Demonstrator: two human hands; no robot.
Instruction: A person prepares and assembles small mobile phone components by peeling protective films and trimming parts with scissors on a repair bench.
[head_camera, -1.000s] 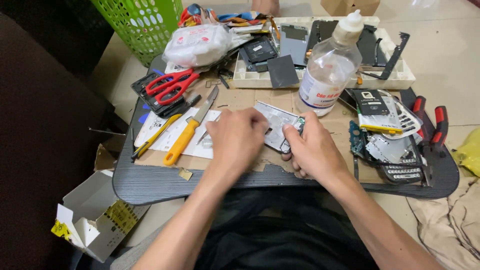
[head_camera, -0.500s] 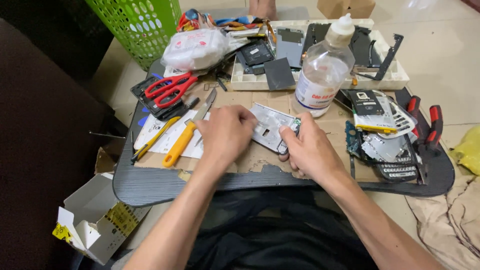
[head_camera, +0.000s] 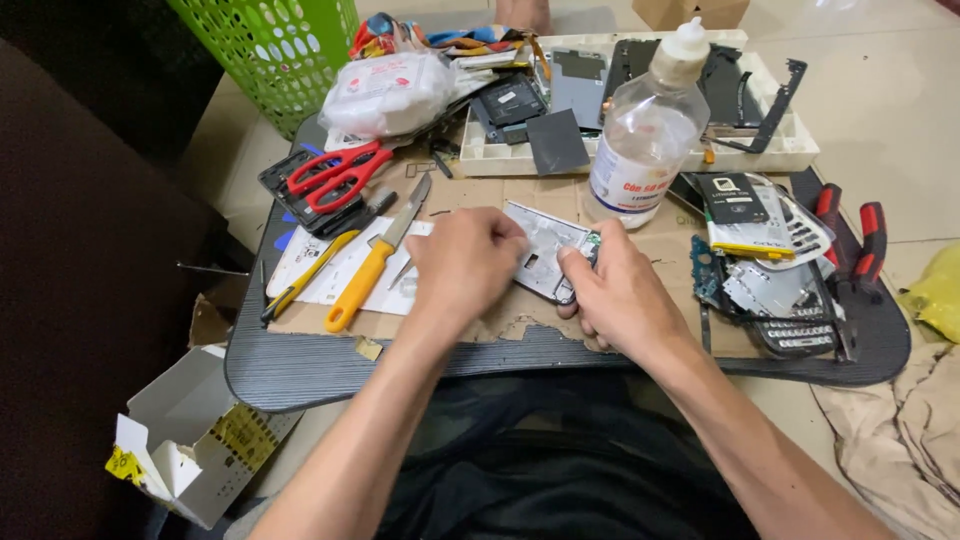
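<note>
Silver-grey flat metal phone frame (head_camera: 545, 250) | laid on brown cardboard sheet (head_camera: 680, 245), long axis slanting upper-left to lower-right | gripped between left hand (head_camera: 465, 262) and right hand (head_camera: 622, 295), both closed on its ends

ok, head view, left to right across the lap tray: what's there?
Red scissors → yellow-handled knife → left hand → silver phone frame → right hand → clear plastic bottle → keypad phone parts → red-handled pliers.

red scissors (head_camera: 335, 175), a yellow knife (head_camera: 372, 262), a clear bottle (head_camera: 645, 135), a white tray (head_camera: 640, 155), red pliers (head_camera: 850, 240) and a green basket (head_camera: 275, 50) crowd the dark board (head_camera: 300, 365)
</note>
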